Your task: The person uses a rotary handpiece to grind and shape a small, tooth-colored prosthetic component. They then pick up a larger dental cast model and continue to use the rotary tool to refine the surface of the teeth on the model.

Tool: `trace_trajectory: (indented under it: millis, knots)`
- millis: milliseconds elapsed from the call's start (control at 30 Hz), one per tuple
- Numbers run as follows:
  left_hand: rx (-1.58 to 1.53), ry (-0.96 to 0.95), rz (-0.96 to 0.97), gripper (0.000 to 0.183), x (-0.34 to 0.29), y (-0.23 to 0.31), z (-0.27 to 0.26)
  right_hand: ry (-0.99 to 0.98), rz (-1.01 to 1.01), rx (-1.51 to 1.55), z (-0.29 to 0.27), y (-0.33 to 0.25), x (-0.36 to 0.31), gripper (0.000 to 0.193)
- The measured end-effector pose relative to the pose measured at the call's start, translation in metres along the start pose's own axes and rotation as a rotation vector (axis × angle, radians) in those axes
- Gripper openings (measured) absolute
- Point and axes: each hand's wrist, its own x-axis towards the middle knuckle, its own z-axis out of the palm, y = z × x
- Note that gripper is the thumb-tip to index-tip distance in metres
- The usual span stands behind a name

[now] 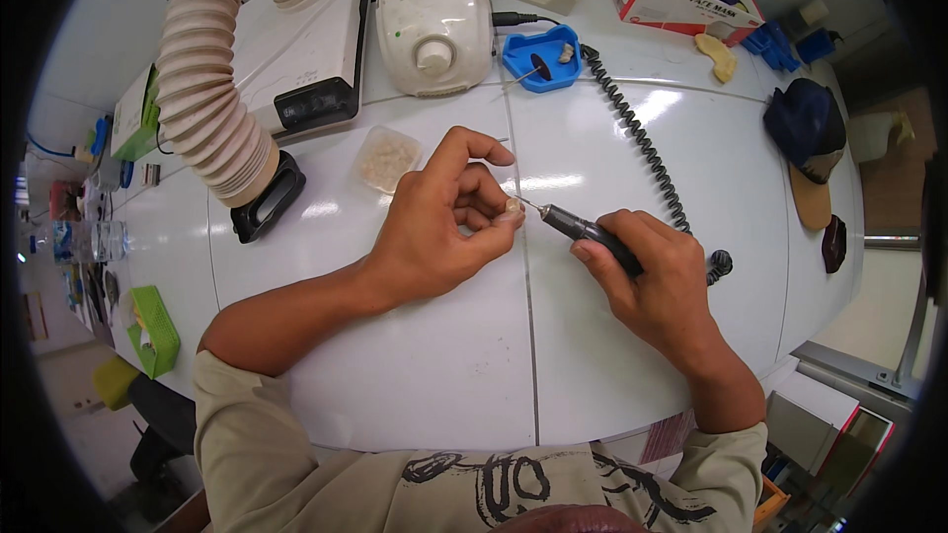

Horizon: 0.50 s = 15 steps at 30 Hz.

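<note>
At the tip of the drill [583, 230], a piece [513, 206] in work

At the drill's rear, I see the right hand [652, 278] closed round its body. Off its tip, the left hand [432, 222] pinches the small pale piece between thumb and fingers, index finger raised; I cannot tell whether tip and piece touch. I'd judge this piece unfinished, though how much is left doesn't show. Left of the drill and farther out, a tub [379, 137] holds pale bits [388, 166], done or waiting unclear.

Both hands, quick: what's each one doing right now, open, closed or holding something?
Left hand: closed, pinching a small pale piece at the fingertips.
Right hand: closed around a black pen-shaped tool.
</note>
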Motion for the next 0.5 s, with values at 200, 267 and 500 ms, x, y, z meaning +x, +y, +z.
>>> trace_trajectory:
  millis: [200,267,500]
  knots:
    - [-0.001,0.000,0.005,0.052,0.0002,0.0011,0.0002,0.001,-0.030,-0.010,0.0001,0.0014,0.0005,0.032]
    - [0.003,-0.003,0.010,0.053,0.0003,0.0008,0.0001,-0.007,-0.021,-0.008,0.0001,0.0010,0.0007,0.032]
    - [0.011,-0.011,0.020,0.053,0.0008,0.0021,0.0008,0.005,-0.035,0.001,0.0017,0.0024,0.0002,0.032]
